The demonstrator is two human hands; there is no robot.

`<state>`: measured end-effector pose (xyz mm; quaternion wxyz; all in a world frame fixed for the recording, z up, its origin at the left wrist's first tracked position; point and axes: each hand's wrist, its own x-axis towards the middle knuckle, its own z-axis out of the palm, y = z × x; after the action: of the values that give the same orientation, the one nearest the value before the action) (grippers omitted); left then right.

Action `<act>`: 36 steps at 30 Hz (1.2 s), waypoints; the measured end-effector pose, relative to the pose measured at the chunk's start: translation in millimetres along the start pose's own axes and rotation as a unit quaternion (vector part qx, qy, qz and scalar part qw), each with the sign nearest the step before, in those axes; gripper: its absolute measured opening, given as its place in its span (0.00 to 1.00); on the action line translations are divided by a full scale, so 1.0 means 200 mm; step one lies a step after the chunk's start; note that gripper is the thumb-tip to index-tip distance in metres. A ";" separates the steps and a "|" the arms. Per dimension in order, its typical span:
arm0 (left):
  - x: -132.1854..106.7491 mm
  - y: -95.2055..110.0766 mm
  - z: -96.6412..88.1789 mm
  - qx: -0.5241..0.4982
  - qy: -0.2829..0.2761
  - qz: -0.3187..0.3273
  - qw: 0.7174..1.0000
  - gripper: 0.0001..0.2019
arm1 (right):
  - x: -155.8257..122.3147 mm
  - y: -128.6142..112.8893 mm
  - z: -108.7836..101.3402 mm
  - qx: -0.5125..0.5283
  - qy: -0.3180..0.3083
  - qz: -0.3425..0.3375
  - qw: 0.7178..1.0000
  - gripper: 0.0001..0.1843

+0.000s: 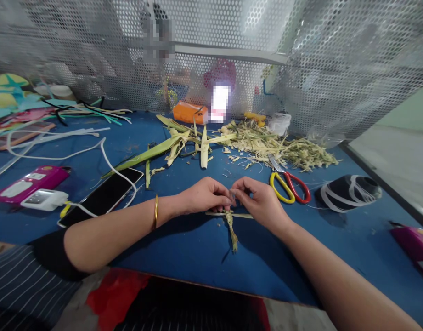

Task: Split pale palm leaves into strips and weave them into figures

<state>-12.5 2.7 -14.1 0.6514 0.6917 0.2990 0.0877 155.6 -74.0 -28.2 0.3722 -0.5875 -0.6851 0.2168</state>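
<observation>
My left hand (213, 195) and my right hand (257, 197) meet fingertip to fingertip above the table, both closed in a pinch. Something small and thin shows between the fingertips, too fine to make out. Directly below them lies a cross-shaped piece of dried plant strips (231, 230), with a knotted middle, a short stem toward me and thin arms to either side. The fingers of my left hand hide its upper end and seem to touch it. Scissors (290, 186) with one yellow and one red handle lie to the right of my right hand.
Plant scraps (266, 142) and a long green leaf (145, 154) lie behind my hands. A black bottle wound with white cord (349, 193) lies right. A phone (103, 197), white cable and purple box (35, 181) are left. A perforated metal screen (104, 59) stands behind.
</observation>
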 end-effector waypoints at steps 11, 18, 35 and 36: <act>0.00 -0.02 0.03 -0.026 0.051 -0.017 0.998 0.09 | 0.01 0.02 -0.01 0.111 0.080 0.061 0.989 0.11; 0.00 -0.03 0.04 -0.037 0.074 -0.017 0.996 0.08 | 0.00 0.03 -0.01 0.095 -0.003 0.086 0.992 0.08; 0.01 -0.04 0.00 -0.116 0.109 -0.027 0.987 0.05 | -0.02 0.00 -0.02 -0.022 -0.020 -0.041 0.999 0.11; 0.01 -0.03 0.00 -0.115 0.106 -0.026 0.987 0.04 | -0.02 0.00 -0.03 -0.025 -0.029 -0.048 0.998 0.11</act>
<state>-12.5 3.1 -21.5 0.6933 0.5909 0.3727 0.1771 159.2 -78.4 -25.4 0.3473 -0.5566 -0.7282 0.1981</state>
